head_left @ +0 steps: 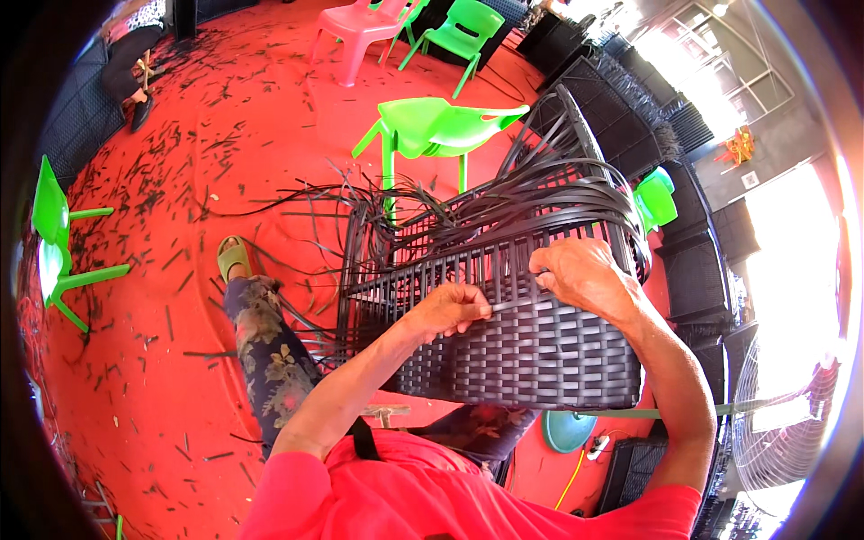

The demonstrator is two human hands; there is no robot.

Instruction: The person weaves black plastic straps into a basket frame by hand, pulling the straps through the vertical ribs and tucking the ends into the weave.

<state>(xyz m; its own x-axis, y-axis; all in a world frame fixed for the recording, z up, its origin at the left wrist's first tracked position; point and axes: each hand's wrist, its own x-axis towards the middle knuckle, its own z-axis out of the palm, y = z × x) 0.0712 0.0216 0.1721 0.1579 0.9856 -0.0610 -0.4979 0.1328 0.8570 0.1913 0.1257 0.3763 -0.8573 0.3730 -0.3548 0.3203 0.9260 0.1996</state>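
In front of me stands a partly woven piece of black wicker furniture [540, 355], its lower side closely woven from flat glossy strips. Above the weave, bare upright bars show. My left hand [448, 310] is closed in a pinch on a flat plastic strip [513, 305] along the weave's upper edge. To the right and slightly higher, my right hand [587, 274] is curled with its fingertips shut on a dark strip against the bars. Its palm side is hidden. Long loose black strips [576, 171] drape over the frame's far side.
A green plastic chair [432, 126] stands just beyond the frame; another green chair [56, 238] is at far left. A pink chair [360, 31] stands further back. Strip scraps litter the red floor [180, 297]. A wire-caged fan [783, 414] and stacked black wicker pieces [693, 261] are at right.
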